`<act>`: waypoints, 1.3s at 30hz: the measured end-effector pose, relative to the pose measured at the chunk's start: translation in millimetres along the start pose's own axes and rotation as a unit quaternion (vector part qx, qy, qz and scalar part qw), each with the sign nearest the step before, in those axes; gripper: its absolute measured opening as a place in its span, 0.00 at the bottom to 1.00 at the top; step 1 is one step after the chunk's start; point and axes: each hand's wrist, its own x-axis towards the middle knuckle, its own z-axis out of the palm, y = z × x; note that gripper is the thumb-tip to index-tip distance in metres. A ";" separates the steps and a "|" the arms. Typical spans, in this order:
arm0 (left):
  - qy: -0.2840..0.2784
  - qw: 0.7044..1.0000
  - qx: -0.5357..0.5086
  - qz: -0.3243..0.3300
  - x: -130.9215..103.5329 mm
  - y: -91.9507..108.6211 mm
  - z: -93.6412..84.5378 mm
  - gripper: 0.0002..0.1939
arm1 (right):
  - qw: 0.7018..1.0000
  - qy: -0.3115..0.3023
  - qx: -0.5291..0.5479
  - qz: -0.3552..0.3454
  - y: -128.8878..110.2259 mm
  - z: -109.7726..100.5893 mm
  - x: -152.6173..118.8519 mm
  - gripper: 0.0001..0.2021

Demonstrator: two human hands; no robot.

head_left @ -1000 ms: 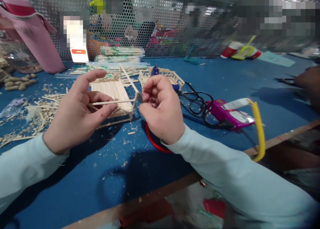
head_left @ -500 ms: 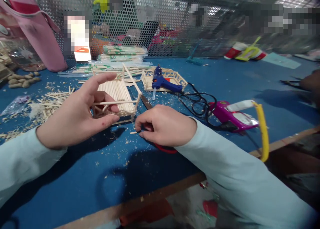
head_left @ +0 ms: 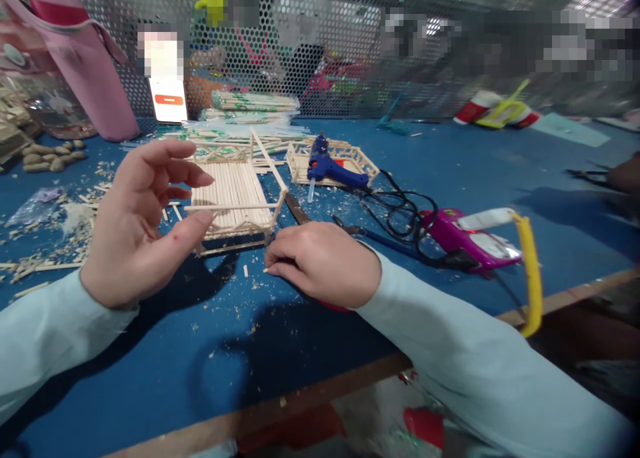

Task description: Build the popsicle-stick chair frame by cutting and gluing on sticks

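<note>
The L hand (head_left: 137, 235) is being held wide, thumb & fingers well apart, near the L end of a thin, pale, round wooden stick (head_left: 240, 207); whether the stick is being touched by the thumb, it cannot be told. At its R end the stick is being met by a leaning post of a pale, rectangular wooden-stick model (head_left: 227, 185) w/ slatted floor, which is being carried by the blue desk (head_left: 210, 365). The R hand (head_left: 323, 263) is being held narrow & low, just beside the model's near R corner; a tiny pale stick bit (head_left: 266, 270) is being seen at its fingertips, but if it is being gripped, it cannot be told. Another short pale stick piece (head_left: 245, 271) is being seen on the desk b/w both hands. Behind, a 2nd pale stick model (head_left: 300, 168) is being partly covered by a blue plastic glue gun (head_left: 333, 168).
</note>
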 end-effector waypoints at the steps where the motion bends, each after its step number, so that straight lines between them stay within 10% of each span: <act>1: 0.002 1.000 -0.008 -0.004 -0.2 0.1 0.7 0.28 | 1.000 -0.003 -0.006 0.003 -0.6 0.7 -0.6 0.08; 8: -0.101 0.992 -0.014 -0.072 -0.4 -0.2 1.6 0.29 | 1.000 0.026 -0.014 -0.011 -8.0 1.7 -5.1 0.07; 16: -0.115 0.991 -0.019 -0.067 -3.7 2.6 3.8 0.34 | 0.895 0.412 0.170 -0.034 -19.8 9.8 5.3 0.05; 35: -0.028 0.981 -0.055 -0.185 5.0 14.2 16.2 0.27 | 0.883 0.448 0.133 -0.040 -25.0 19.2 12.2 0.08; 39: -0.002 0.986 0.003 -0.168 0.6 14.6 18.1 0.28 | 0.819 0.515 0.255 -0.005 -20.1 15.5 9.7 0.12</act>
